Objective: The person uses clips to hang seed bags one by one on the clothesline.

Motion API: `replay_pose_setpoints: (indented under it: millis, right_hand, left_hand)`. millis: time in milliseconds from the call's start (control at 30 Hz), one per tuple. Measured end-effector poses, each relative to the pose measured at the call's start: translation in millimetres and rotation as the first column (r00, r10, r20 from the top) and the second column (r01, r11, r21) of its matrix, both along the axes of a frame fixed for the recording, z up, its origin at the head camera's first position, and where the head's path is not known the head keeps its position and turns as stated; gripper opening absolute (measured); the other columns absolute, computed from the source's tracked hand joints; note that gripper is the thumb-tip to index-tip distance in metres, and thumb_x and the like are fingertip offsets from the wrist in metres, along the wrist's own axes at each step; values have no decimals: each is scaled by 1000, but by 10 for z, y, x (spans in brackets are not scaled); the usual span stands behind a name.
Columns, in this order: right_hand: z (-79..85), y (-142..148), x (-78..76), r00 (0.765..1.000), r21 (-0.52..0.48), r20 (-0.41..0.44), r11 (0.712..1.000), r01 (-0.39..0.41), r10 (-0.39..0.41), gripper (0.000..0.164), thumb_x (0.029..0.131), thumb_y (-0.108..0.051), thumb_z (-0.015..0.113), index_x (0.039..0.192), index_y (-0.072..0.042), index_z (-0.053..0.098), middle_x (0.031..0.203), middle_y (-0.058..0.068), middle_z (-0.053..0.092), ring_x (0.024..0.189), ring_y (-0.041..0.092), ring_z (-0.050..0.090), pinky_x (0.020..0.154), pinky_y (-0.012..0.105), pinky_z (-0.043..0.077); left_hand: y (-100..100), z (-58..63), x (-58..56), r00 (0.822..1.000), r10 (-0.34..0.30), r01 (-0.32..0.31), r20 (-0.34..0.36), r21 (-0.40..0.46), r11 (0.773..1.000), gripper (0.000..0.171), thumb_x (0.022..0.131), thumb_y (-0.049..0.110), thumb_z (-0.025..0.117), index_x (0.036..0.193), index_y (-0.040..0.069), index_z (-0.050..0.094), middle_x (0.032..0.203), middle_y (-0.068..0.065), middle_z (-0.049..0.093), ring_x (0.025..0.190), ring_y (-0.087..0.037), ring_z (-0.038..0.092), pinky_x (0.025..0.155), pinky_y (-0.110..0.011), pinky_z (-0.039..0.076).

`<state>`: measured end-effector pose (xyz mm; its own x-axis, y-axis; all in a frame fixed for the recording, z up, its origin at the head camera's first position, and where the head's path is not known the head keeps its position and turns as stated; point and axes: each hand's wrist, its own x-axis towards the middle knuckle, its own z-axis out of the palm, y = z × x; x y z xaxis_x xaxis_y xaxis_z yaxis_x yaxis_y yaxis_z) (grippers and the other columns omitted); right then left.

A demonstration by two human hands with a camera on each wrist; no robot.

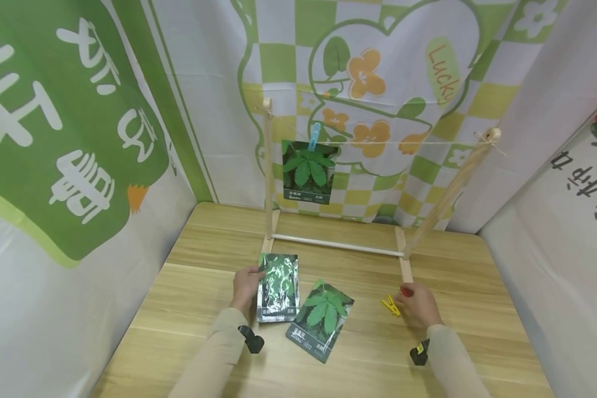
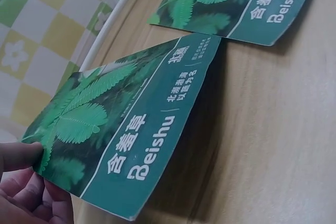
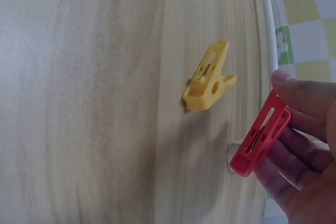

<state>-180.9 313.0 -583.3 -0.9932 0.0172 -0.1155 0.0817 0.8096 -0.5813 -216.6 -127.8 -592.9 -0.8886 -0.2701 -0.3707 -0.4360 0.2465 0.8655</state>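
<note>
My left hand [image 1: 246, 287] pinches a green seed packet [image 1: 278, 287] by its left edge, thumb on the front; in the left wrist view the packet [image 2: 121, 124] is tilted up off the table. Just right of it, a second seed packet [image 1: 321, 320] lies flat with its leaf picture up. In my right hand [image 1: 420, 305] is a red clothespin [image 3: 261, 135], held between thumb and fingers. A yellow clothespin [image 1: 390, 305] lies on the table beside that hand. A third seed packet [image 1: 308, 172] hangs from a string, clipped by a blue clothespin [image 1: 314, 136].
A wooden frame stands at the back of the table [image 1: 204, 243], with a left post [image 1: 268, 171], a right post [image 1: 448, 193] and a white crossbar [image 1: 338, 245]. The string [image 1: 398, 143] runs between the post tops. Printed cloth [image 1: 278, 66] hangs behind.
</note>
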Motion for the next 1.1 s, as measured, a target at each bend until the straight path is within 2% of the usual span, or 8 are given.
replay_pose_setpoints:
  millis: [367, 667, 900, 1100]
  right_hand:
    - [68, -36, -23, 997, 8, -74, 1000, -29, 29, 40, 87, -15, 72, 118, 8, 63, 108, 24, 65, 99, 38, 64, 86, 52, 53]
    - [169, -79, -34, 995, -14, -98, 1000, -11, 10, 40, 87, -15, 72, 119, 8, 63, 105, 22, 65, 99, 38, 64, 86, 52, 53]
    - [240, -110, -62, 996, -38, -87, 999, 1, -5, 40, 87, -13, 72, 121, 6, 63, 108, 22, 64, 100, 39, 64, 84, 49, 55]
    - [330, -125, -95, 995, -43, -103, 999, 0, -4, 39, 87, -13, 72, 119, 7, 63, 108, 24, 65, 99, 37, 64, 86, 50, 54]
  left_hand:
    - [-51, 72, -35, 997, 46, -47, -69, -6, 999, 34, 92, 16, 62, 120, -3, 62, 124, -26, 63, 115, -40, 58, 98, -51, 47]
    - [-73, 162, -69, 995, 80, -80, -58, 1, 997, 36, 94, 18, 60, 123, -2, 61, 130, -25, 59, 119, -39, 54, 101, -51, 45]
    - [-72, 260, -47, 994, 80, -78, -75, 32, 996, 37, 94, 17, 60, 125, -3, 59, 130, -26, 59, 116, -39, 56, 99, -50, 47]
    - [-60, 329, -54, 994, 79, -74, -72, 70, 995, 37, 94, 19, 60, 125, -2, 59, 131, -24, 58, 119, -38, 54, 103, -50, 45]
